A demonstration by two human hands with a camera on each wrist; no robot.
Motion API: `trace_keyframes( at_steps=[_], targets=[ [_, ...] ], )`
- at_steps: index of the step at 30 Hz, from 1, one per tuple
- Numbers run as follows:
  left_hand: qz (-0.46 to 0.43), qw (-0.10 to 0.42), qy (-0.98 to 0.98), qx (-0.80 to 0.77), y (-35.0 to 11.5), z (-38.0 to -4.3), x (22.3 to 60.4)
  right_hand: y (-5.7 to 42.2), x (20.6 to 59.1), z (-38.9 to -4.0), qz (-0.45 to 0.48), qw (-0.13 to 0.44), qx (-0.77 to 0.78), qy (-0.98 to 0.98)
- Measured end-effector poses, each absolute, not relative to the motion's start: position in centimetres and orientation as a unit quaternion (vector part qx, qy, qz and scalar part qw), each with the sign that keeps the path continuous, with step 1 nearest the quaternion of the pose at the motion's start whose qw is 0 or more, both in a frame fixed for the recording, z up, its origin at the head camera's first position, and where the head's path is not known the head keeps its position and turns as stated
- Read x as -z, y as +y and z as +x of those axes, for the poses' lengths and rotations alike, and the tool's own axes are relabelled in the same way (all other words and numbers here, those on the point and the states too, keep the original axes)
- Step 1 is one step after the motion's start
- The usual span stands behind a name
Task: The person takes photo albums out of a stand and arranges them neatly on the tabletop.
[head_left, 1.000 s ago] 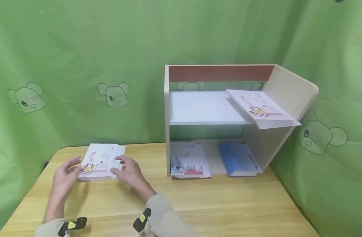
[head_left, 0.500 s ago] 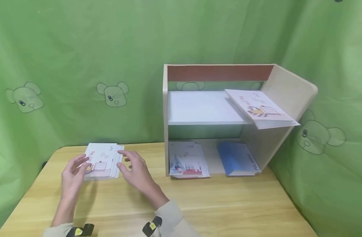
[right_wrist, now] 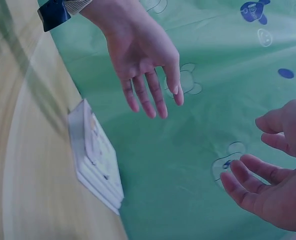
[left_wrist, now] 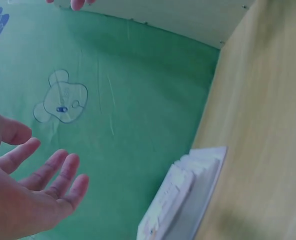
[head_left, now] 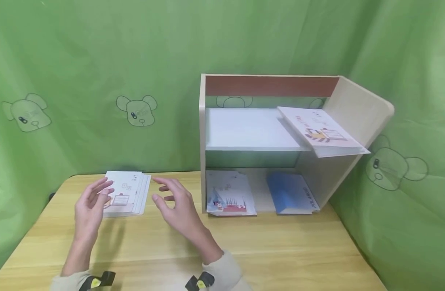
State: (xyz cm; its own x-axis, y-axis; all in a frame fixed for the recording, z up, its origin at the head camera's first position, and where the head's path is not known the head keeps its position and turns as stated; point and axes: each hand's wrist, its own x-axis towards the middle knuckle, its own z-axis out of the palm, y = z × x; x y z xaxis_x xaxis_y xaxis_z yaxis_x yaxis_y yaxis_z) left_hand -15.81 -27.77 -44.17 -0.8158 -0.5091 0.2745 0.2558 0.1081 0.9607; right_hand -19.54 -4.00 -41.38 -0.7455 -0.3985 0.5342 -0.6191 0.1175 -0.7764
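Booklet stack [head_left: 127, 193]: wht top cover, thin red/yellow line art [head_left: 121, 199] at near end, edges staggered on R; lies flat on desk [head_left: 146, 252], L of shelf unit [head_left: 202, 141]. L hand [head_left: 89, 209] & R hand [head_left: 181, 205] spread wide, fingers loosely bent, empty, above stack, not touching. Art upright from near side; long axis approx. front-to-back.

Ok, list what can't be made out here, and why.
Head view: the lower-left corner of the book stack, behind the left hand.
Head view: covers below the top one, hidden by it.
Head view: the pink marks on the upper-shelf book, too small to read.
Left wrist view: most of the right hand, cut off by the top edge.
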Motion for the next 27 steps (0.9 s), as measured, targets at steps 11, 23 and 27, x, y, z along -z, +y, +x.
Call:
trace_keyframes(
  at_steps=[11, 23, 27],
  targets=[
    [0.033, 0.290, -0.696, 0.655, -25.5, -15.4, 42.5, -1.5, 39.5, -18.5, 0.365, 0.131, -0.570, -0.724],
    [-0.011, 0.297, -0.724, 0.623, -23.5, -14.0, 41.6, 1.4, 38.4, -17.8, 0.384, 0.143, -0.605, -0.683],
    [-0.030, 0.299, -0.730, 0.614, -23.1, -13.8, 41.2, 2.4, 38.1, -18.0, 0.379, 0.146, -0.617, -0.674]
  ],
)
